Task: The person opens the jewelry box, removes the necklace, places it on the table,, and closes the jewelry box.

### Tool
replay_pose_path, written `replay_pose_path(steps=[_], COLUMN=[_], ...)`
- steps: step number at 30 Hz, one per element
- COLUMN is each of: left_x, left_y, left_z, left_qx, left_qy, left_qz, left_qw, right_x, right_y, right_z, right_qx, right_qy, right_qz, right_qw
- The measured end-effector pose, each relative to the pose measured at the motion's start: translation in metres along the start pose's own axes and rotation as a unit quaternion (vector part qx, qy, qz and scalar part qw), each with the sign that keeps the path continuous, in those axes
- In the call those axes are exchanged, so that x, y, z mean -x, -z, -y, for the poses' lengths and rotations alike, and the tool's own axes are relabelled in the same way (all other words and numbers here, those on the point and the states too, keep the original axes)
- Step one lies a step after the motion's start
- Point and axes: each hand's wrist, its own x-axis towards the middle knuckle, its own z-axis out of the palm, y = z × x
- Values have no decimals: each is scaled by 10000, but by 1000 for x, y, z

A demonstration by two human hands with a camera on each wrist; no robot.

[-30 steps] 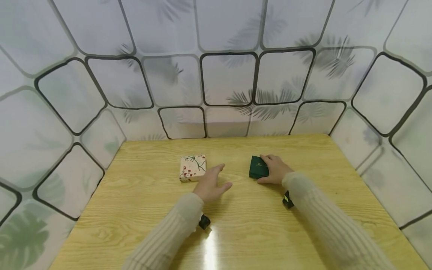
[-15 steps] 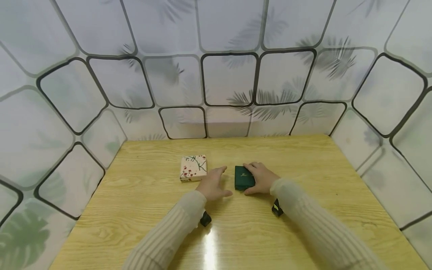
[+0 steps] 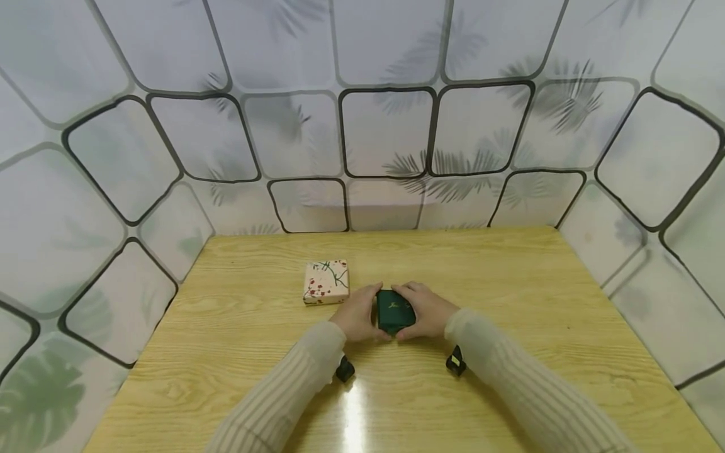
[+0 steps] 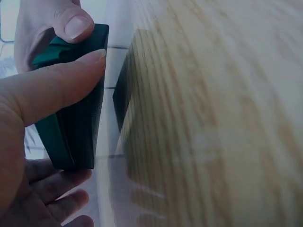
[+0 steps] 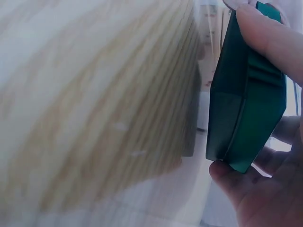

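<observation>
1. The green box (image 3: 394, 309) is between both hands, near the middle of the surface (image 3: 487, 264); gold lettering, too small to read, marks its lid.
2. The left hand (image 3: 358, 314) has its grip round the left side of the box, with the thumb laid along the near face and fingers against the far end in the left wrist view.
3. The right hand (image 3: 430, 311) grips the opposite side, its thumb also on the near face and its fingers behind; the two thumb tips are close together.
4. In both wrist views a gap shows between the box and the wood, with a dark reflection below, so the box is held just off the surface.
5. A pale box with red blossoms and green stems (image 3: 325, 283) rests farther back and to the left, near the left hand.
6. Cream ribbed sleeves (image 3: 283, 390) cover both arms, and a small black device (image 3: 345, 369) shows at each wrist.
7. Behind stands a white backdrop (image 3: 385, 132) with rounded outlines and leaf prints.
</observation>
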Motion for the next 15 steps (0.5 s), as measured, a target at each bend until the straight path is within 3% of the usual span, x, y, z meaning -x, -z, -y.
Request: replay_pose_path(steps=[6, 15], left_x=[7, 11], left_y=[1, -1], left_z=[3, 8], left_qx=[445, 376], left_qy=[14, -256], left_qz=[26, 99], left_qw=[9990, 9989], right_x=[3, -1], right_y=[0, -11], right_z=[8, 15], right_qx=[-188, -145], right_qy=[0, 261], right_qz=[-55, -147], right_qw=[9998, 9994])
